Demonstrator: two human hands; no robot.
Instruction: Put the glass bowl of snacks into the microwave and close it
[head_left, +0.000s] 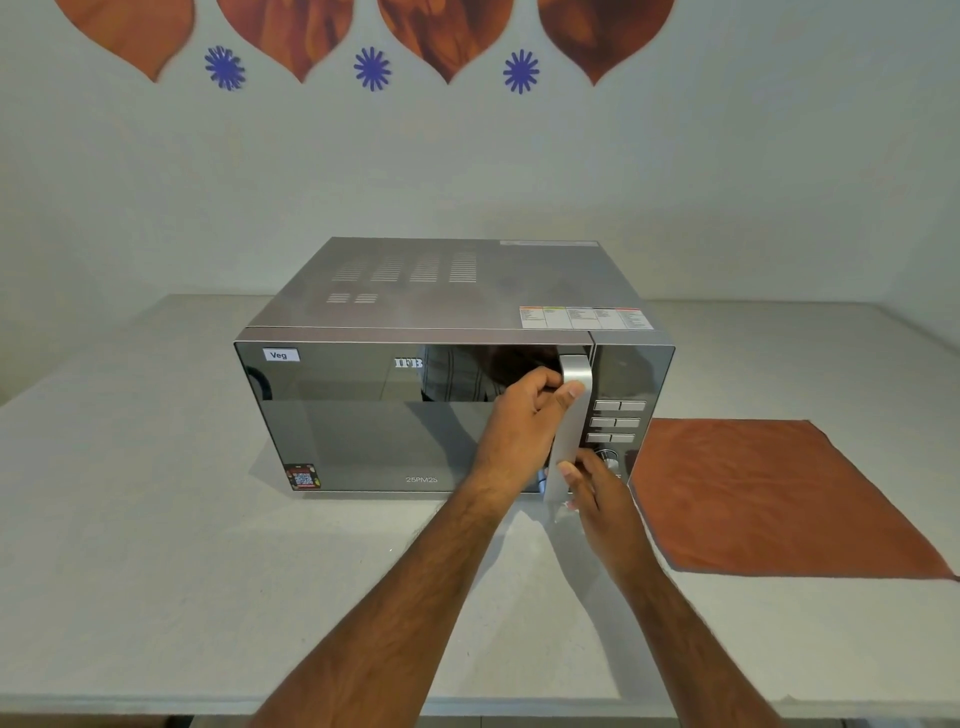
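**A:** Both hands up at the microwave, right on the door handle. Left hand wrapped round the upper part of that silver bar, fingers curled behind, thumb across the front. Closed grip, no question.

**B:** And the right hand?

**A:** Lower down, at the bottom end of the same handle. Fingertips touching the bar from the control-panel side. More of a light pinch or a steadying touch than a full wrap; hard to call from this angle whether properly clamped.

**B:** Door status?

**A:** Looks flush with the body, or as near as makes no difference. No gap showing along the top edge, no cavity on view. Dark mirrored front, only reflections in it.

**B:** Any sign of the glass bowl of snacks?

**A:** None. Not on the table, not on the rust-coloured cloth lying just right of the oven, not in either hand. Possibly inside behind that dark glass, possibly out of shot; cannot tell.

**B:** So where in the task?

**A:** Two readings. Either about to pull the door open with everything left to do, or bowl already in and door just pressed home. Empty cloth and bare tabletop lean towards the second, as a judgement only. Nothing here settles it.
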